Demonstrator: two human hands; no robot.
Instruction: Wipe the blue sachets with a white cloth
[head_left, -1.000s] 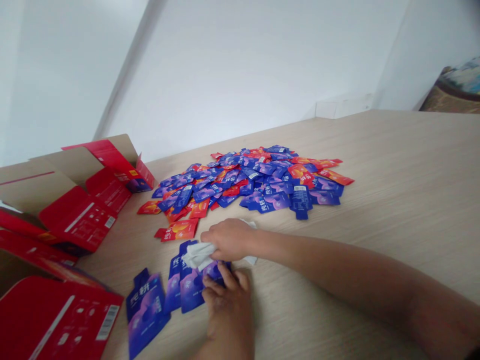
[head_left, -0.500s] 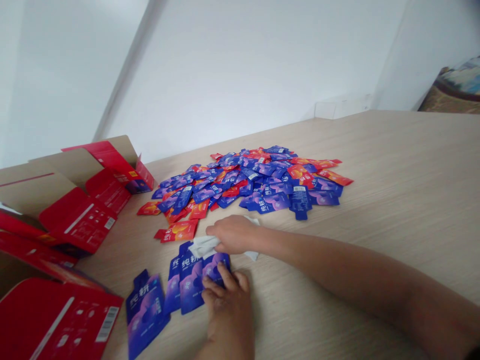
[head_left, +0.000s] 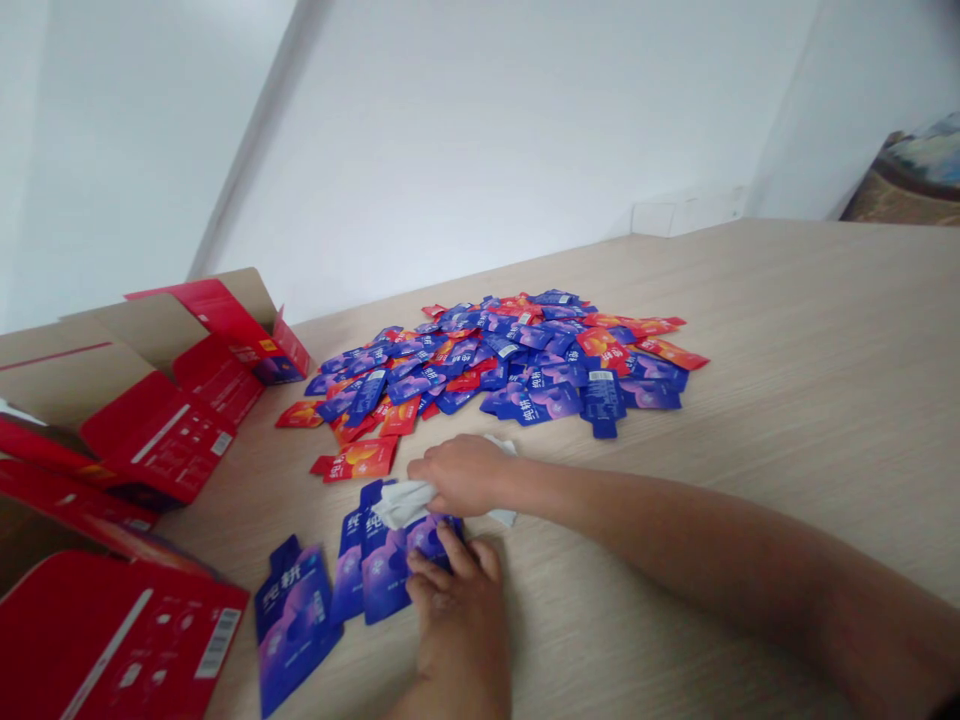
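My right hand is closed on a white wipe, pressing it over the upper part of the purple pouches. More of the wipe sticks out behind that hand. Below it, my left hand lies with spread fingers on the rightmost purple pouch. Two more purple pouches overlap beside it, printed side up with spouts pointing away. One separate purple pouch lies to their left. Just beyond the wipe is a red pouch.
A heap of purple and red pouches spreads across the wooden table. Open red cartons line the left side, with another carton farther back. A white wall rises behind, and a small white box sits by it.
My right hand has slid the wipe slightly left and down over the pouches. My left hand stays on the same pouch. The camera has shifted very slightly.
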